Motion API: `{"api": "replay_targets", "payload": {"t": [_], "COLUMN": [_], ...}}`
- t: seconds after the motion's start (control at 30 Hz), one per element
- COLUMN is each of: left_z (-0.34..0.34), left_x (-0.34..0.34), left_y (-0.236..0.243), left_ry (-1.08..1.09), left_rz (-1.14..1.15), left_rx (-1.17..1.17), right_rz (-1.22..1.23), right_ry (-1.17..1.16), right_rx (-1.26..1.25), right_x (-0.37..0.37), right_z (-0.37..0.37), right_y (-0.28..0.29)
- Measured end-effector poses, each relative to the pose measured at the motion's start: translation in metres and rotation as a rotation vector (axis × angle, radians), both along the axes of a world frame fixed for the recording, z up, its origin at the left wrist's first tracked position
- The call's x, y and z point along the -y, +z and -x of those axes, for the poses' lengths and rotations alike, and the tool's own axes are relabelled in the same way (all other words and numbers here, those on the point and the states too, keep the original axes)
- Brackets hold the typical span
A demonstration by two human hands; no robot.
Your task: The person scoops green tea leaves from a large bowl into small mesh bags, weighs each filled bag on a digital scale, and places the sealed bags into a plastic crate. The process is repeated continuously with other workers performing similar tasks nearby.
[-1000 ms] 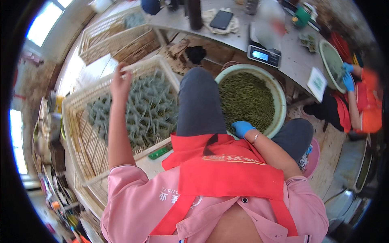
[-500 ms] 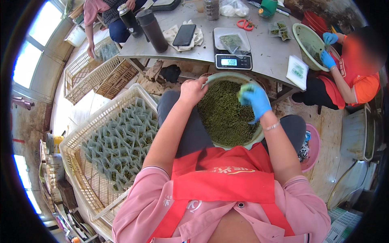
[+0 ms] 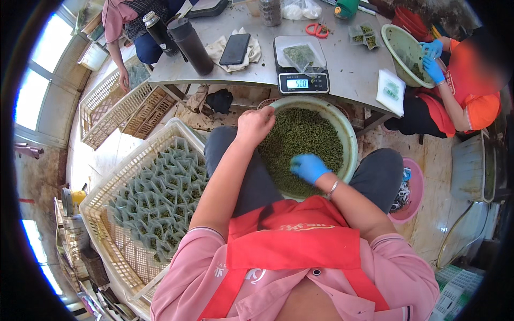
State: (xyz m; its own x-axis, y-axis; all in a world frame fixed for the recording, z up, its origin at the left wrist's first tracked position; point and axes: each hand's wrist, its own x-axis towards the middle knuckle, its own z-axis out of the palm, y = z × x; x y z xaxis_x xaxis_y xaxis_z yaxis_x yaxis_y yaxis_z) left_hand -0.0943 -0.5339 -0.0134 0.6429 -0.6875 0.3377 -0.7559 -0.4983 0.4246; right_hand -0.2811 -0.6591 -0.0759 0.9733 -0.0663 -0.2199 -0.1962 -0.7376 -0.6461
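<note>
A round pale green basin (image 3: 350,143) sits between my knees, full of small green grains that look like green peppercorns (image 3: 308,125). My bare left hand (image 3: 256,126) is closed at the basin's upper left rim, holding it. My right hand (image 3: 309,168), in a blue glove, is low over the peppercorns near the basin's near side. Its fingers are drawn together and point down into the heap; whatever they hold is hidden. Beyond the basin, a small clear bag of green contents (image 3: 300,56) lies on a digital scale (image 3: 302,83) with a lit display.
To my left, a cream plastic crate (image 3: 120,262) holds many filled clear bags (image 3: 160,200). The metal table (image 3: 353,64) carries a phone (image 3: 235,49), a dark bottle (image 3: 191,47) and red scissors (image 3: 317,30). A pink basin (image 3: 415,198) is by my right knee. A gloved co-worker (image 3: 455,101) sits at the right.
My right hand has moved from the basin's upper right toward me and to the left, down to the peppercorns. The left hand stays at the rim. The view has shifted slightly.
</note>
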Motion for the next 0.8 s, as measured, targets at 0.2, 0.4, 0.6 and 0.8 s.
{"api": "replay_targets", "payload": {"t": [0.2,0.4,0.6,0.8], "left_z": [0.003,0.005,0.001,0.006], "left_x": [-0.003,-0.009,-0.001,-0.002], "left_y": [0.0,-0.001,-0.002,0.003], "left_ry": [0.016,0.033,0.021,0.024], "left_rz": [0.014,-0.009,-0.062,-0.11], "left_rx": [0.004,-0.029,-0.054,-0.083], "right_rz": [0.262,-0.515,-0.948,-1.222], "right_ry": [0.327,-0.225,-0.608,-0.81], "right_rx": [-0.194,-0.233,0.106,0.409], "right_x": [-0.04,0.012,0.067,0.093], "right_z": [0.023,0.011,-0.017,-0.091], "right_y": [-0.066,-0.001,0.074,0.118]}}
